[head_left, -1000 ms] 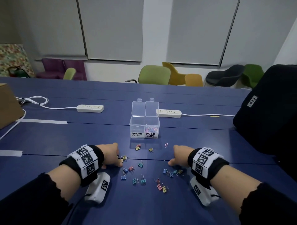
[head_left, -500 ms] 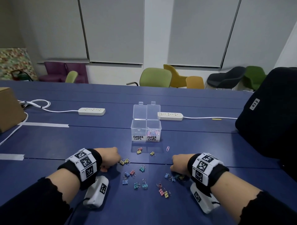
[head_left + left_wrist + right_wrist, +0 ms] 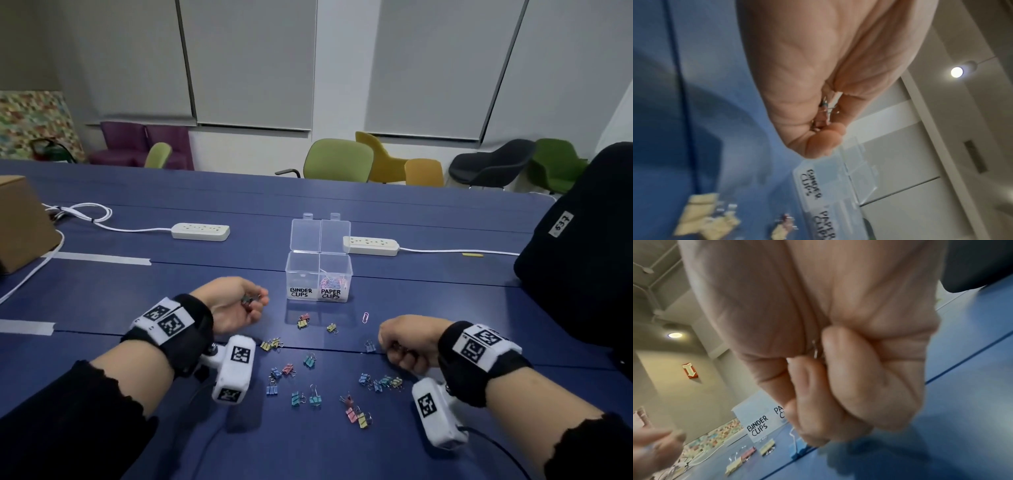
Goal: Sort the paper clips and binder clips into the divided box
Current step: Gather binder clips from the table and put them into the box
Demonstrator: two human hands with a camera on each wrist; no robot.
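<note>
Since the earlier frames the left hand has lifted off the desk and turned palm-up toward the divided box, carrying clips; the right hand has drawn into a fist.

Left hand: raised just left of the box, fingers cupped round a small bunch of binder clips; wire handles show in the palm crease in the left wrist view.

Right hand: near the desk, forward and right of the box, fingers curled tight. A wire loop shows between the fingers in the right wrist view; what it belongs to cannot be told.

Divided box: clear hard plastic, rectangular, hinged lid standing open behind it. Labels read BINDER CLIPS on the left cell, PAPER CLIPS on the right. Coloured paper clips lie in the right cell; the left cell's contents cannot be made out.

Loose binder clips, pastel bodies with wire handles, are scattered on the smooth blue desk in front of the box, between the two hands. One pink paper clip lies just right of the box front.

Two white power strips lie behind the box, well apart from it.
</note>
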